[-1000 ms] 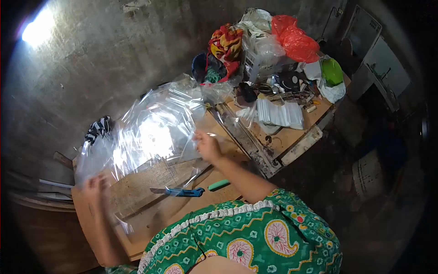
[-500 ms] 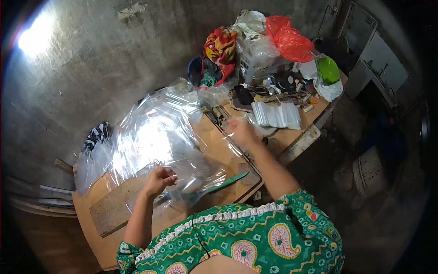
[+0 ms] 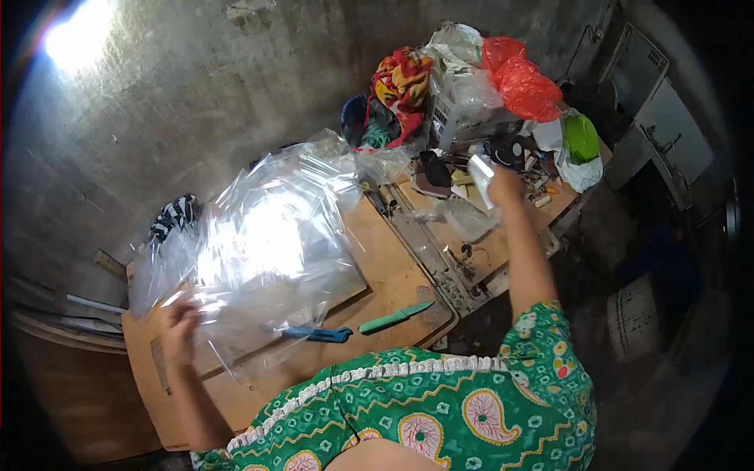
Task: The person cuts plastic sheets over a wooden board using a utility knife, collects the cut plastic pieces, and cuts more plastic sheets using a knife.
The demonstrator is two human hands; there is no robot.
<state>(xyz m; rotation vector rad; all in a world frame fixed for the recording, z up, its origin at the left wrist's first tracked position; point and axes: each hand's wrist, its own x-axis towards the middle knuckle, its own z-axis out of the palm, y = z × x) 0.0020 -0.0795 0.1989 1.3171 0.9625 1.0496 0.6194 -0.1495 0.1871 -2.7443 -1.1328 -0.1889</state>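
My left hand [image 3: 179, 328], somewhat blurred, is closed at the left edge of a clear plastic sheet [image 3: 259, 314] lying over the wooden table. My right hand [image 3: 505, 187] is at the far right, its fingers closed round a small stack of clear plastic pieces [image 3: 481, 174] that is lifted and tilted. In front of my body lie a blue cutter knife [image 3: 318, 334] and a green-handled knife [image 3: 397, 317]. A large shiny pile of plastic sheets [image 3: 275, 204] covers the back left of the table, with a flat wooden board [image 3: 236, 343] partly under it.
A crate [image 3: 444, 122] with plastic bags, a red plastic bag [image 3: 522, 82], a patterned cloth [image 3: 403, 78] and a green bowl [image 3: 581, 139] stand at the back right. A dark shoe-like item [image 3: 432, 174] and small tools are nearby. The grey wall [image 3: 196, 102] rises behind.
My left hand has moved left, drawing the plastic sheet off the two knives. My right hand has reached farther right and picked up the small plastic stack.
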